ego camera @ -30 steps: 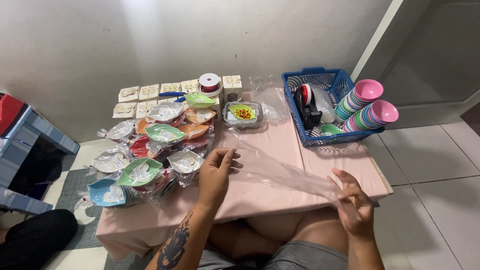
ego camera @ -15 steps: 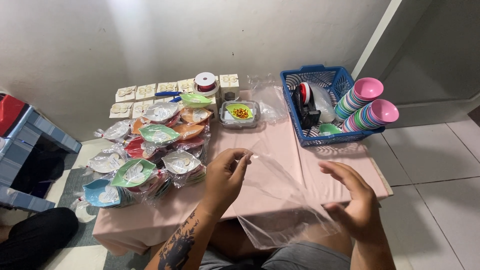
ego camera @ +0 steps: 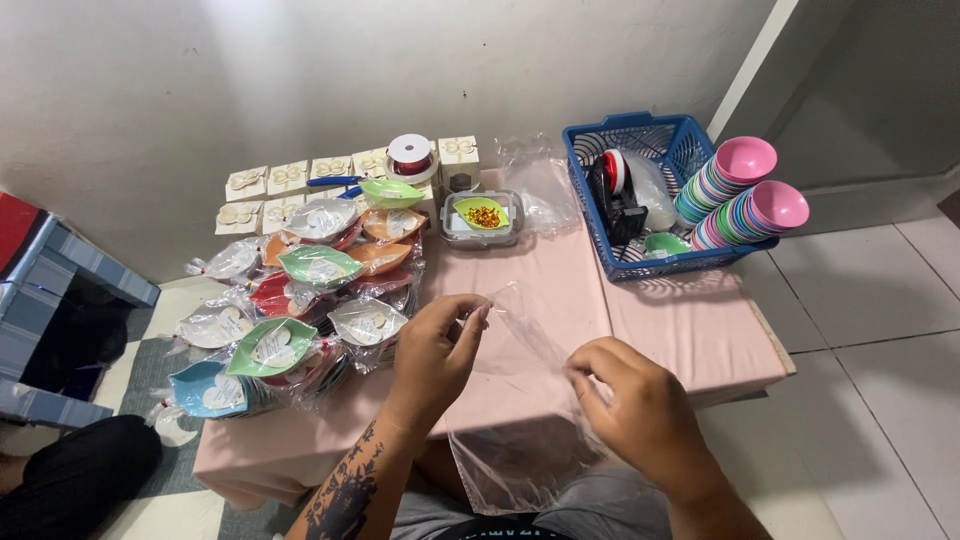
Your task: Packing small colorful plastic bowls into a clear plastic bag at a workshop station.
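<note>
While 2 hands, L (ego camera: 440, 345) & R (ego camera: 630, 405), pinch 1 clear bag (ego camera: 520, 400), 2 bowl stacks (ego camera: 740, 195) sit nearby.

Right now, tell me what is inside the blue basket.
The blue basket holds a black tape dispenser, a clear bag and a green dish. Anything beneath them is hidden.
</note>
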